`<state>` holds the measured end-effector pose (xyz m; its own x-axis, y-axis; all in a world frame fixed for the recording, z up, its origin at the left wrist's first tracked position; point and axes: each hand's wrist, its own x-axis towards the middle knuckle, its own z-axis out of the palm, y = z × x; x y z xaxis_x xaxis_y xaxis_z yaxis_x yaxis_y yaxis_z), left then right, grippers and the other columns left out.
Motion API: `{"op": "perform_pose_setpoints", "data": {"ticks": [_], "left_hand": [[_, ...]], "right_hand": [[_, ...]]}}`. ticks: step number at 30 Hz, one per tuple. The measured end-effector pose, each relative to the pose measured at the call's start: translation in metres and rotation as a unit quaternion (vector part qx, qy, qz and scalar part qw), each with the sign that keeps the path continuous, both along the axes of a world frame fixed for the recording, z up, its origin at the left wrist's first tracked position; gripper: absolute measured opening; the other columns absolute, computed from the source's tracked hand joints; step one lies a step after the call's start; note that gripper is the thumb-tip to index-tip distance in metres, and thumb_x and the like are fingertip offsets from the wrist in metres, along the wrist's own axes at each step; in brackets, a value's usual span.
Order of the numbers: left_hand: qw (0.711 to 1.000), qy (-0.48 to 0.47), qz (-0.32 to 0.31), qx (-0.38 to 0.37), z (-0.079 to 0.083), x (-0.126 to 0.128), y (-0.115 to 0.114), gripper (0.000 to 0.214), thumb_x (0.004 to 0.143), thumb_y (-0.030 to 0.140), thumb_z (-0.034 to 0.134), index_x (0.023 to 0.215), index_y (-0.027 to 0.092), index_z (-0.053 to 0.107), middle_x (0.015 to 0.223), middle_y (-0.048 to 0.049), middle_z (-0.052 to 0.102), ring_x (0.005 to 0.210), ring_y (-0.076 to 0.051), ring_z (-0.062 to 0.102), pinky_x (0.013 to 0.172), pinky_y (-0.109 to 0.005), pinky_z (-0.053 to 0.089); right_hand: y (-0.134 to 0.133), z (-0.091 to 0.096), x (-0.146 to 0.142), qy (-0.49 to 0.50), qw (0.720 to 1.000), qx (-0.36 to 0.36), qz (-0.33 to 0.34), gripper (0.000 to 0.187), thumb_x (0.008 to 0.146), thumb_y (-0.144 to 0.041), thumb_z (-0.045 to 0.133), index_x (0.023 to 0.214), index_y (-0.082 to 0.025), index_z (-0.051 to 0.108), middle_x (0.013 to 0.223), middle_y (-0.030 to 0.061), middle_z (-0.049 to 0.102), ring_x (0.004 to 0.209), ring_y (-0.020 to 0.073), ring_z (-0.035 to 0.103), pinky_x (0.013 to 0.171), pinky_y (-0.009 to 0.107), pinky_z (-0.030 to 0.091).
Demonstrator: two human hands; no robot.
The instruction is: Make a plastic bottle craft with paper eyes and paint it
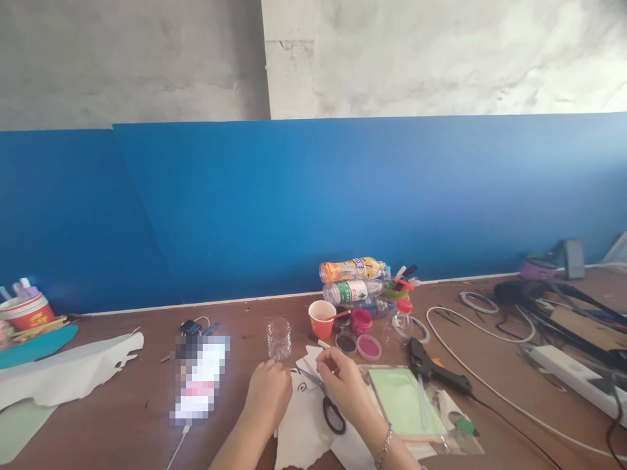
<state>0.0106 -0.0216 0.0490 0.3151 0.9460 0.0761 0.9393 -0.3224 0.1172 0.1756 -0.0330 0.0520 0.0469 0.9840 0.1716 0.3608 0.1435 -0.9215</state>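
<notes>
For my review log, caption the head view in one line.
Left hand and right hand over white paper and scissors on a brown table, a red cup and glue gun nearby.

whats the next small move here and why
I'd probably slide the scissors clear of the white paper first: they appear to lie over it, with the blades pointing toward the left hand and the right hand close beside them. Whether either hand holds something small is hard to tell.

White power strip (571,375) at right, red cup (36,314) far left, blue partition (294,209) behind.
</notes>
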Motion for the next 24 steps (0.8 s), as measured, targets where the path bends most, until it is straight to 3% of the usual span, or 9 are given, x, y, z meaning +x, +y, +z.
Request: {"op": "perform_pose_setpoints", "data": {"ticks": [5, 8, 10, 12, 14, 16, 19, 24], "left_hand": [[0.999, -0.029, 0.025, 0.019, 0.001, -0.002, -0.001, 0.030, 0.081, 0.010, 0.039, 0.075, 0.016, 0.068, 0.080, -0.0099, 0.071, 0.085, -0.024, 0.063, 0.075, -0.034, 0.040], [0.988, -0.141, 0.068, 0.017, 0.003, -0.002, -0.003, 0.023, 0.080, 0.017, 0.043, 0.071, 0.019, 0.064, 0.076, -0.0045, 0.069, 0.076, -0.020, 0.061, 0.071, -0.030, 0.040], [0.954, -0.286, 0.088, -0.023, 0.004, -0.002, -0.005, 0.019, 0.078, 0.023, 0.046, 0.068, 0.020, 0.062, 0.072, -0.0022, 0.068, 0.071, -0.019, 0.060, 0.068, -0.028, 0.040], [0.900, -0.420, 0.092, -0.077, 0.004, 0.001, -0.006, 0.019, 0.076, 0.028, 0.048, 0.066, 0.019, 0.061, 0.067, -0.0014, 0.066, 0.068, -0.018, 0.059, 0.065, -0.026, 0.041], [0.849, -0.507, 0.097, -0.116, 0.004, 0.004, -0.007, 0.020, 0.073, 0.032, 0.051, 0.063, 0.019, 0.060, 0.063, -0.0007, 0.063, 0.066, -0.018, 0.057, 0.063, -0.025, 0.041], [0.816, -0.550, 0.109, -0.137, 0.002, 0.008, -0.008, 0.021, 0.071, 0.035, 0.054, 0.063, 0.018, 0.061, 0.060, 0.0001, 0.061, 0.063, -0.017, 0.054, 0.061, -0.025, 0.040], [0.794, -0.577, 0.110, -0.153, 0.000, 0.012, -0.009, 0.024, 0.070, 0.039, 0.056, 0.064, 0.017, 0.063, 0.058, 0.0013, 0.058, 0.060, -0.015, 0.049, 0.059, -0.024, 0.037], [0.776, -0.597, 0.101, -0.175, 0.004, 0.012, -0.012, 0.022, 0.070, 0.037, 0.058, 0.065, 0.017, 0.063, 0.061, 0.0025, 0.056, 0.061, -0.013, 0.046, 0.061, -0.023, 0.036]], "right_hand": [[-0.004, 0.009, -0.003, -0.043, 0.999, 0.009, 0.014, 0.013, 0.075, -0.017, 0.044, 0.067, -0.019, 0.054, 0.067, 0.0014, 0.060, 0.066, 0.0171, 0.055, 0.062, 0.027, 0.040], [-0.008, 0.009, -0.005, -0.078, 0.996, 0.006, 0.041, 0.013, 0.075, -0.016, 0.045, 0.072, -0.018, 0.058, 0.071, 0.0026, 0.062, 0.069, 0.0179, 0.057, 0.063, 0.027, 0.041], [-0.010, 0.005, -0.007, -0.100, 0.993, 0.014, 0.056, 0.014, 0.073, -0.017, 0.050, 0.083, -0.018, 0.060, 0.079, 0.0037, 0.063, 0.075, 0.0191, 0.058, 0.065, 0.028, 0.042], [-0.011, 0.000, -0.010, -0.122, 0.990, 0.034, 0.060, 0.025, 0.069, -0.016, 0.056, 0.094, -0.019, 0.059, 0.086, 0.0044, 0.063, 0.082, 0.0204, 0.058, 0.070, 0.029, 0.043], [-0.013, -0.005, -0.013, -0.141, 0.987, 0.054, 0.057, 0.033, 0.067, -0.016, 0.059, 0.099, -0.020, 0.057, 0.088, 0.0040, 0.062, 0.084, 0.0207, 0.058, 0.072, 0.030, 0.043], [-0.013, -0.008, -0.016, -0.157, 0.984, 0.071, 0.047, 0.028, 0.069, -0.017, 0.059, 0.097, -0.020, 0.056, 0.085, 0.0032, 0.062, 0.082, 0.0199, 0.057, 0.072, 0.030, 0.043], [-0.013, -0.010, -0.019, -0.174, 0.980, 0.092, 0.029, 0.014, 0.075, -0.017, 0.055, 0.089, -0.020, 0.057, 0.079, 0.0026, 0.060, 0.076, 0.0186, 0.057, 0.069, 0.029, 0.043], [-0.012, -0.007, -0.016, -0.172, 0.979, 0.102, 0.039, 0.018, 0.074, -0.009, 0.052, 0.087, -0.020, 0.059, 0.079, 0.0027, 0.060, 0.076, 0.0181, 0.057, 0.069, 0.028, 0.044]]}}
